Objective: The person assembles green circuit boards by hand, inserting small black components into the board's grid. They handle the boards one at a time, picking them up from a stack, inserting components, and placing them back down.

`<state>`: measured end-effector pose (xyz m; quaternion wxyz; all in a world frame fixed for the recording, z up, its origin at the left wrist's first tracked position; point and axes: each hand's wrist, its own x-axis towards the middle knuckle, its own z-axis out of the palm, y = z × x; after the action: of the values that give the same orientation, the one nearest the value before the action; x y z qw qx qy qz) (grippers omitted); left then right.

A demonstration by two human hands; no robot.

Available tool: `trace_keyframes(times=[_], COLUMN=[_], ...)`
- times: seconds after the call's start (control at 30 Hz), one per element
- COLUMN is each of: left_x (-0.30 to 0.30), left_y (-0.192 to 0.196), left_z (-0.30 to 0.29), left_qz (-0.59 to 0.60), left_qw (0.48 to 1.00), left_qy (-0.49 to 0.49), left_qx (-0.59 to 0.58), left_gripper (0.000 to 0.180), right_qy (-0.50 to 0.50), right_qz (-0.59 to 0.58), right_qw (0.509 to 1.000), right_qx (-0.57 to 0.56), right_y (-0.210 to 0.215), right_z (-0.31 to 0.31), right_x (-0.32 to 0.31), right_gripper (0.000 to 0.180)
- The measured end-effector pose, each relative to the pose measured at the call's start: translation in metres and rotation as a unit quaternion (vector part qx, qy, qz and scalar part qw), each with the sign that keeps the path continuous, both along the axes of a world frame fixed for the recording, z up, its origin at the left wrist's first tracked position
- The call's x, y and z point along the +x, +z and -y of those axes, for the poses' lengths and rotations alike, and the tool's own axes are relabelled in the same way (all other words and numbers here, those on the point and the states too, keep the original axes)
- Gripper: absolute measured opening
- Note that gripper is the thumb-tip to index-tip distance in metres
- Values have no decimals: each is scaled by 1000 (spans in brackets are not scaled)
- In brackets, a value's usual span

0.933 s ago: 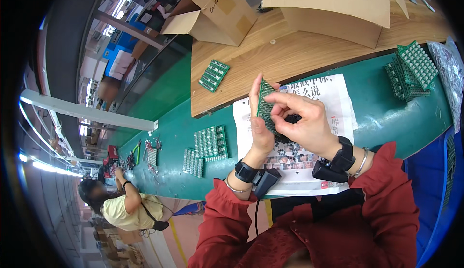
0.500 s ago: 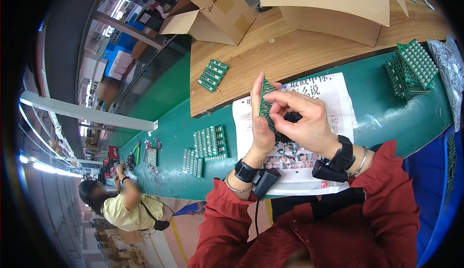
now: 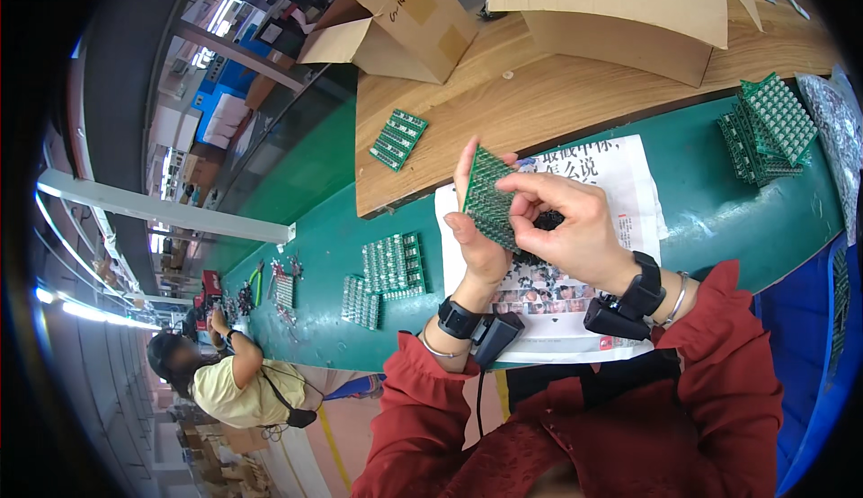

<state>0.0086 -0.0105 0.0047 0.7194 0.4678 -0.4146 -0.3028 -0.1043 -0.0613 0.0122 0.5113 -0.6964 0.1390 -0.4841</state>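
Note:
My left hand (image 3: pixel 484 251) grips a green circuit board panel (image 3: pixel 490 197) by its edges, tilted up above the newspaper (image 3: pixel 548 341). Rows of small parts cover the panel's face. Thumb and forefinger of my right hand (image 3: pixel 575 219) are pinched together at the panel's right side. Whatever lies between those fingertips is too small or hidden to make out. Partly behind my right hand, a heap of small black parts (image 3: pixel 547 220) sits on the newspaper.
More board panels lie at left on the green bench (image 3: pixel 315 318): a group (image 3: pixel 393 266) and one panel (image 3: pixel 398 139) on the wooden board. Stacked panels (image 3: pixel 775 125) and a plastic bag (image 3: pixel 829 125) stand right. Cardboard boxes (image 3: pixel 611 13) sit behind. A co-worker (image 3: pixel 243 386) works far left.
The panel in my left hand has turned, so more of its face shows now. My right hand stays pinched close to it. The co-worker's arm has shifted slightly.

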Motion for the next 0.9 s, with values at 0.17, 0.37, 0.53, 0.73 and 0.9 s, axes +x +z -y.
trace_keyframes(times=[0.17,0.37,0.53,0.73,0.9], left_x=[4,3,13,4,12], left_y=[-3,-1,-3,3,1], left_z=[1,-1,0,-1,-2], left_qz=[-60,-73,-117,-149,-168], left_qw=[998,997,993,989,985], left_qy=[13,-30,23,-3,8], left_qx=[-22,-25,-17,-15,-37], left_gripper=[100,100,96,95,92], right_qy=[7,9,3,28,4], right_qz=[-15,-30,-20,-44,-55], right_qw=[999,999,1000,999,998], right_qx=[29,-22,7,2,-12], right_y=[1,-3,1,-7,-2], right_z=[-2,1,1,-1,3], right_x=[2,0,-1,3,-2], right_gripper=[40,43,41,40,41])
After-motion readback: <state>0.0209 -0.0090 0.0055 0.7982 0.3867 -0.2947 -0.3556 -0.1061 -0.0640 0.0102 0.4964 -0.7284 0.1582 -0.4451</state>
